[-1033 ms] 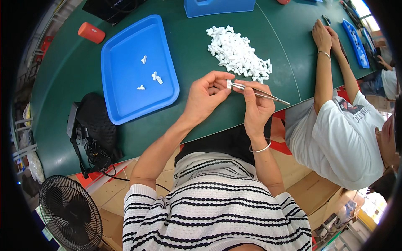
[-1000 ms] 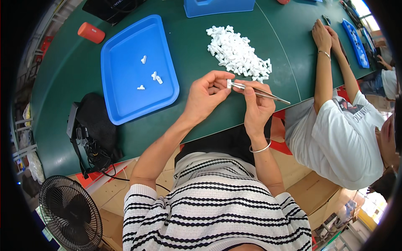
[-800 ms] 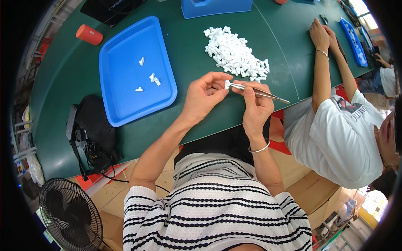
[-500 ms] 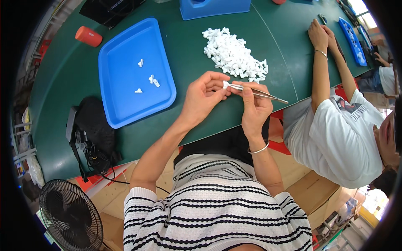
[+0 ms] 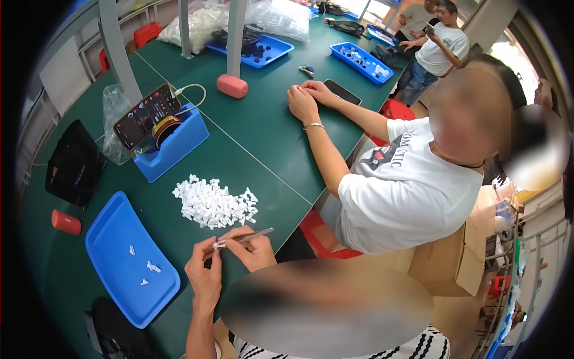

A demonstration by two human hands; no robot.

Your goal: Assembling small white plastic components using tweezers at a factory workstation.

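Between the fingertips of my left hand (image 5: 204,274) is a small white plastic piece (image 5: 217,245), held in a closed pinch. My right hand (image 5: 257,251) grips metal tweezers (image 5: 252,234), whose tips meet the piece at my left fingers. Just beyond both hands lies a heap of similar white plastic pieces (image 5: 215,203) on the green table. To the left, a shallow blue tray (image 5: 128,302) carries several more of these pieces, set apart from one another. A blurred patch covers part of my right forearm and torso.
A blue holder (image 5: 176,155) with a phone (image 5: 146,116) and tape stands beyond the heap. Red cylinders (image 5: 66,222) and a black bag (image 5: 119,329) flank the tray. On the right sits a co-worker in a white shirt (image 5: 406,179), hands on the table.
The view has swung up and to the right, bringing the phone, the co-worker and the far table into sight. My hands still hold the white piece and tweezers together.
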